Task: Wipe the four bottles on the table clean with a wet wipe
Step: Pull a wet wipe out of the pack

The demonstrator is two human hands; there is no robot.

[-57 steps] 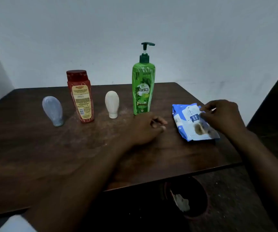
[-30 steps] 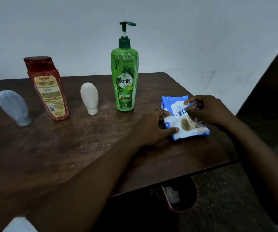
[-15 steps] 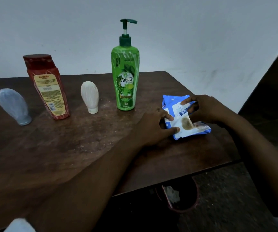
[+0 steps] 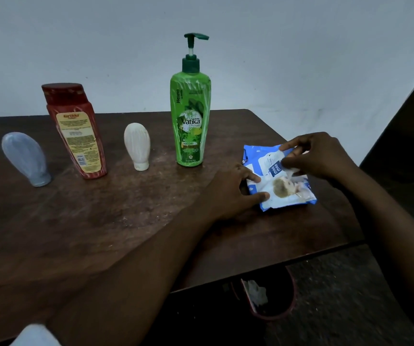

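**Op:** Plastic, all four, going left to right: the grey-blue tube [image 4: 26, 158] stands on its cap and leans left, the red bottle [image 4: 74, 129] stands on its base and leans the same way, the white tube [image 4: 137, 146] stands cap-down, and the green pump bottle [image 4: 190, 116] is the tallest, with its nozzle pointing right. Each long axis is roughly vertical.

**Obs:** How would they handle?

**Op:** Light and smooth, I'd judge. The two tubes look tippy on those small caps, so I'd take each by its mid-body. The pump bottle I'd hold below the neck.

**Obs:** And the wipes?

**Op:** The wipe pack [image 4: 279, 181] lies flat on the tabletop [image 4: 126, 221] near the right edge, right of the pump bottle, with its long axis running away from me. It's soft film that will crumple. My left hand [image 4: 228, 193] presses its near-left side, fingers [image 4: 252, 176] spread on it. My right hand [image 4: 318, 156] pinches the label flap [image 4: 274, 167] at the top, thumb and fingers closed on it. No wipe is out yet
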